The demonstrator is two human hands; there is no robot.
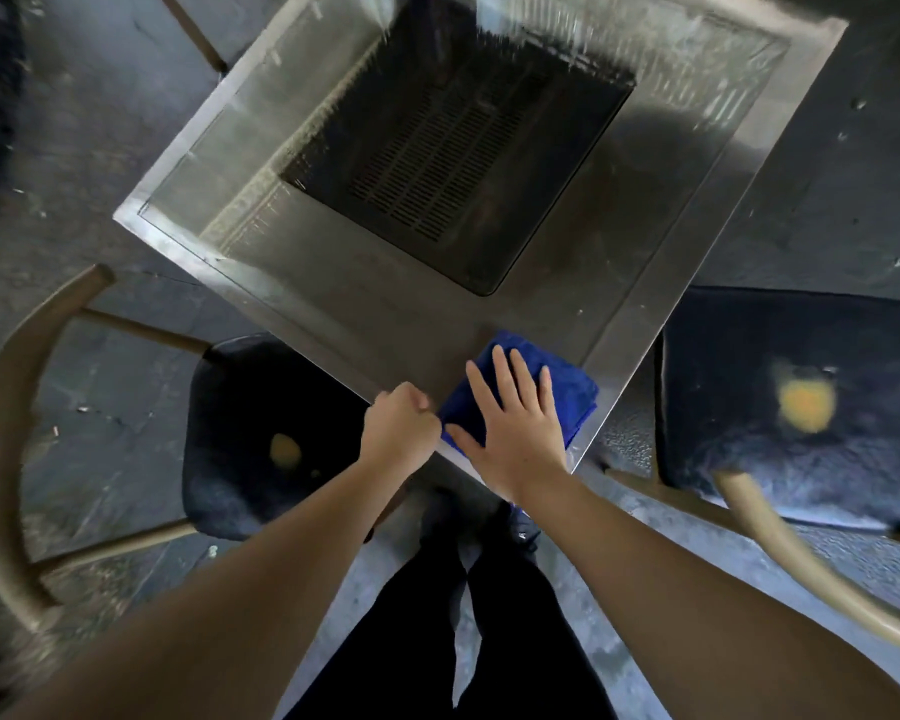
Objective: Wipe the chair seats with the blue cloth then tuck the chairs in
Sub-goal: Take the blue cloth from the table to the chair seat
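The blue cloth [528, 394] lies folded on the near corner of the table [385, 324]. The right hand [515, 423] rests flat on it with fingers spread. The left hand [398, 428] is curled into a fist at the table edge, just beside the cloth, holding nothing I can see. Both seats have a yellow spot and neither chair is tucked in, so I think wiping has not begun. Next, the right hand should grab the cloth and take it to the left seat [261, 439] or the right seat [796, 402]

A grill restaurant: a square steel table [281, 163] with a sunken black grate [453, 163], cushioned wooden chairs [791, 407] around.
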